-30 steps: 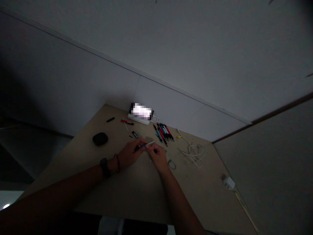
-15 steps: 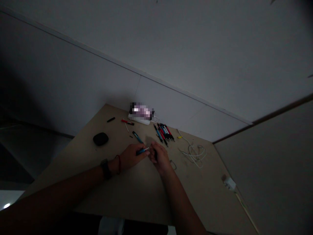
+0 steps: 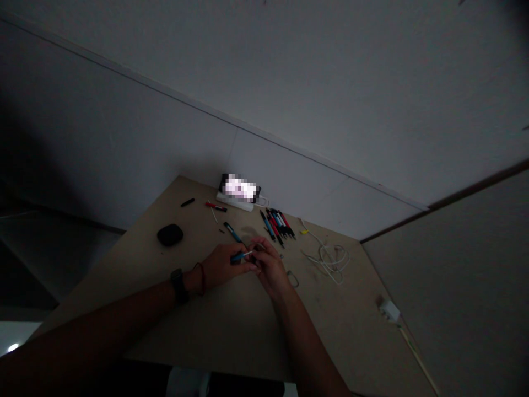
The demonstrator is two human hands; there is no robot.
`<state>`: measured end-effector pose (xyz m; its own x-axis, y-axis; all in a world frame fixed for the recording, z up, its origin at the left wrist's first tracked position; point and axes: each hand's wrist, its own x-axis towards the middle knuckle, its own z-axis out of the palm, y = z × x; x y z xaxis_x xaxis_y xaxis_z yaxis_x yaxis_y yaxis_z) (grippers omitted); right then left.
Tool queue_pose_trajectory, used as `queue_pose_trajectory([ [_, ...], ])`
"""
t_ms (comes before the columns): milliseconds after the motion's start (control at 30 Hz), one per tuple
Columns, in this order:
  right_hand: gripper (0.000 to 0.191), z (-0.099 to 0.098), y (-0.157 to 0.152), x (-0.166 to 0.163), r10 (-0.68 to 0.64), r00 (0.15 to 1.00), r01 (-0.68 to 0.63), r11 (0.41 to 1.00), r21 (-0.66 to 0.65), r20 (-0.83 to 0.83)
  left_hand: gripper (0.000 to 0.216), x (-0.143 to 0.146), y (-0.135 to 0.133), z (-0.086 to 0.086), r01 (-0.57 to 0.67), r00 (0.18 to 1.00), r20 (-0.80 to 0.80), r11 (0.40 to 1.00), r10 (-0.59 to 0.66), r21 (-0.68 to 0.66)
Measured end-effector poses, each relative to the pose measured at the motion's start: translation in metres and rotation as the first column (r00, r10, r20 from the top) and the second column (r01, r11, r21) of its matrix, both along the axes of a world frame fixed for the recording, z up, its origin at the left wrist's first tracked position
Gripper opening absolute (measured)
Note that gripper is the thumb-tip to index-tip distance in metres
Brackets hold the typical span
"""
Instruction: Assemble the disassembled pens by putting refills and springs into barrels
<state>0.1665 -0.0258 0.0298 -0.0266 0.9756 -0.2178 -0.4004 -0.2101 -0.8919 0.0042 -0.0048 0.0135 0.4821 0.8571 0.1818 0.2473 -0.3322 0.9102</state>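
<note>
My left hand point(image 3: 221, 263) is closed around a blue pen barrel point(image 3: 237, 257). A thin white refill point(image 3: 248, 253) sticks out of the barrel's right end. My right hand point(image 3: 270, 267) meets the left one at the fingertips, its fingers curled in a pinch by the refill's tip. Whatever lies between those fingers is too dark and small to name. Just beyond my hands, a blue and black pen part point(image 3: 232, 231) rests on the table. A red and black pen part point(image 3: 215, 207) lies farther back, with a thin white refill point(image 3: 214, 215) beside it.
Several pens point(image 3: 278, 225) lie grouped at the back. Behind them, a lit phone point(image 3: 239, 189) leans on a white stand point(image 3: 235, 204). A black rounded case point(image 3: 169, 235) sits left, near a black piece point(image 3: 187, 202). At right are a coiled white cable point(image 3: 330, 262) and a plug point(image 3: 389, 310).
My right hand has turned, and its fingers have opened out from a tight fist to a looser curl against the left fingertips. The left hand still holds the pen barrel.
</note>
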Motion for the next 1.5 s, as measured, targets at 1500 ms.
queue_pose_trajectory([
  [1500,0.042,-0.002,0.005,0.017,-0.342,0.906,0.265,0.918,0.296,0.249,0.045,-0.003,-0.001,0.005,0.044,0.998,0.050,0.995,-0.040,-0.086],
])
